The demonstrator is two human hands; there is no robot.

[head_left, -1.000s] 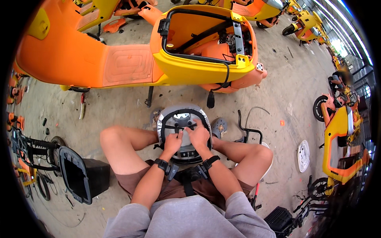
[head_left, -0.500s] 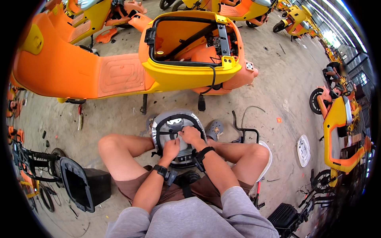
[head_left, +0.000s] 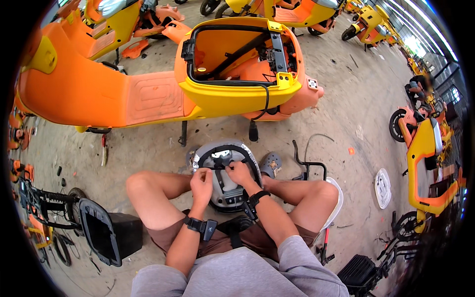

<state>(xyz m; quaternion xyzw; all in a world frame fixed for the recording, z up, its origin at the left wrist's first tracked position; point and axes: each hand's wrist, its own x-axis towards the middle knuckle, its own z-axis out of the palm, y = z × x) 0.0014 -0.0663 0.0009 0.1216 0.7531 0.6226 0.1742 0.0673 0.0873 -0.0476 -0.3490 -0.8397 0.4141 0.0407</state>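
A grey scooter seat (head_left: 230,187) with a black rim lies underside up on the floor between my legs. Its underside shows a white-silver metal plate at the far end and dark fittings at the near end. Over its left part, my left hand (head_left: 201,184) is closed in a pinch at one end of a thin black strip (head_left: 215,169). My right hand (head_left: 239,174) has its fingertips closed by the strip's other end, above the seat's middle. My fingers partly hide the strip, so its full shape is not visible.
Ahead stands an orange and yellow scooter body (head_left: 237,101) with an open seat bay. A black bin-like box (head_left: 116,237) lies at my left. To my right are a bent black tube (head_left: 312,163), a white oval shell (head_left: 382,188) and red-handled cutters (head_left: 325,242).
My left hand has moved left, away from my right hand, and more of the black strip shows between them. The seat stays between my legs.
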